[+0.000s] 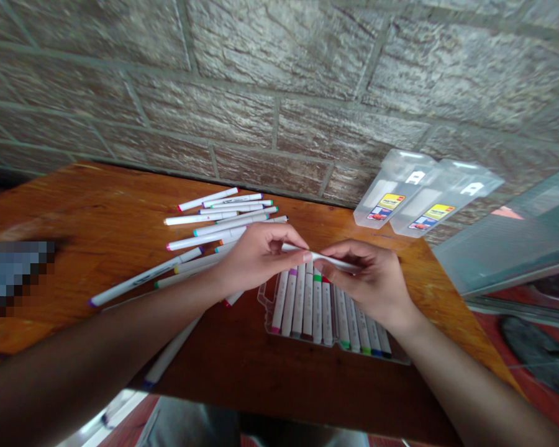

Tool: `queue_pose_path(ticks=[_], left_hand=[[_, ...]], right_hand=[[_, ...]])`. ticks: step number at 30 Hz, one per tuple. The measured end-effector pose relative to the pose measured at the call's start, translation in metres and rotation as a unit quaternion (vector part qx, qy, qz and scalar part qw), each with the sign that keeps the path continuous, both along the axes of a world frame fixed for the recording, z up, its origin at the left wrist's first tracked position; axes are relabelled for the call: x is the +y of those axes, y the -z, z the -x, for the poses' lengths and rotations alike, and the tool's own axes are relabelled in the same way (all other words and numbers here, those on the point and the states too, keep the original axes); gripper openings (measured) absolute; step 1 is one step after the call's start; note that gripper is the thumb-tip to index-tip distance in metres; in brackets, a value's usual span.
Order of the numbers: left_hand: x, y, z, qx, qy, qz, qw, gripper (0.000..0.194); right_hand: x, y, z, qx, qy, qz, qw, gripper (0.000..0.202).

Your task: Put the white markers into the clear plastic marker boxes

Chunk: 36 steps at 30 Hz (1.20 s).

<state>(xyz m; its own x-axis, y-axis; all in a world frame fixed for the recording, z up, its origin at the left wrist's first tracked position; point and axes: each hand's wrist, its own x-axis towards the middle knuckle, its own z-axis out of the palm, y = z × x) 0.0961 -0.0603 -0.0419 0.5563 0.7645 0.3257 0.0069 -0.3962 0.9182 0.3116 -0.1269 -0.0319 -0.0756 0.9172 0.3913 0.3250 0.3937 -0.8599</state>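
Observation:
A white marker [323, 257] is pinched between my two hands, held level above a clear plastic case. My left hand [263, 254] grips its left end, and my right hand [372, 273] has fingers closed round its right end, hiding that tip. Beneath them the open clear case [266, 323] holds several white markers [302, 310] lined up side by side, with coloured ends. To the left of the case lies a loose spread of white markers [228, 226] with coloured caps, partly behind my left hand and forearm.
Two translucent plastic boxes [377, 192] with labels stand against the stone wall [242, 118] at the back right of the wooden table [97, 211]. A blurred dark object [13, 273] is at the left edge. One marker [172, 354] lies near the table's front edge.

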Motion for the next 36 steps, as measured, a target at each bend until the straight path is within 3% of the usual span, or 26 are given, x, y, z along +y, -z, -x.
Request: queue_pose_path(ticks=[14, 25, 36], left_hand=[[0.0066, -0.0046, 0.0023, -0.065, 0.004, 0.1, 0.993, 0.022], [0.009, -0.0043, 0.0001, -0.199, 0.003, 0.247, 0.948, 0.018], [0.0101, -0.0052, 0.0, -0.217, 0.005, 0.265, 0.939, 0.02]], right_hand=[[0.0039, -0.0061, -0.0031, 0.093, 0.039, 0.032, 0.994, 0.006], [0.0049, -0.0017, -0.0078, 0.216, 0.014, 0.057, 0.975, 0.007], [0.0019, -0.0073, -0.0056, 0.238, -0.002, 0.066, 0.969, 0.012]])
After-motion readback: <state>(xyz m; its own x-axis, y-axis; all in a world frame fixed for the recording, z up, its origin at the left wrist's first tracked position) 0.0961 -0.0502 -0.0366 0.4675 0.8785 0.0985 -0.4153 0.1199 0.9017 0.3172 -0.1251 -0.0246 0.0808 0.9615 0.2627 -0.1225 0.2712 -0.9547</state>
